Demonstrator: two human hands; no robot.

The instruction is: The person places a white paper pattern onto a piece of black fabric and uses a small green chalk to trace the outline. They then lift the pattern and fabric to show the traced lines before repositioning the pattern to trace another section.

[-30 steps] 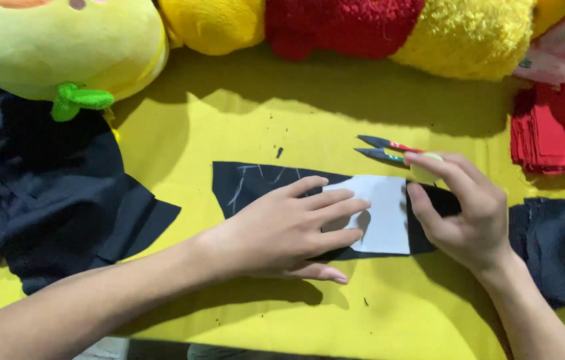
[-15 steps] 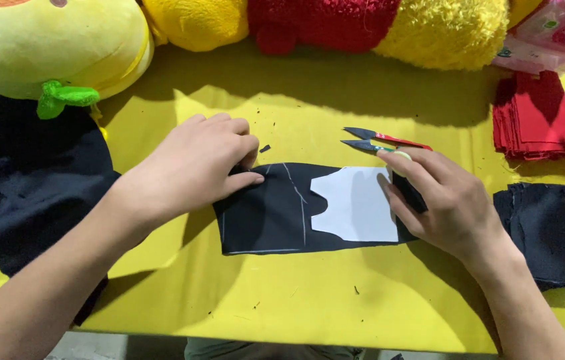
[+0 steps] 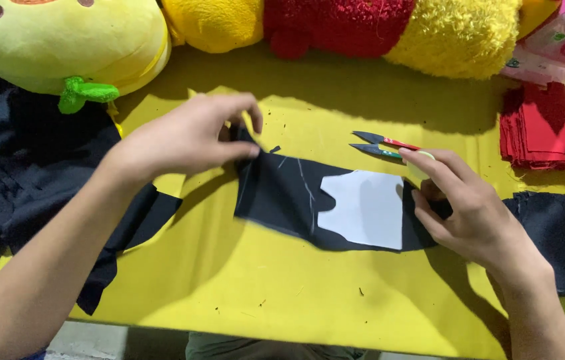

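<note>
Half a second ago the left hand point(image 3: 186, 137) lay flat on the black fabric strip point(image 3: 282, 193); now it has risen and pinches the strip's upper left corner between thumb and fingertips, lifting it off the yellow surface point(image 3: 229, 280). The right hand point(image 3: 472, 213), fingers pressed together, stays on the strip's right end beside the white paper pattern point(image 3: 366, 208). The strip's long axis runs 9 to 3 o'clock. Thread snips point(image 3: 386, 145) at 12 point left. At 2 o'clock sits a clear pink-printed package point(image 3: 556, 50).
</note>
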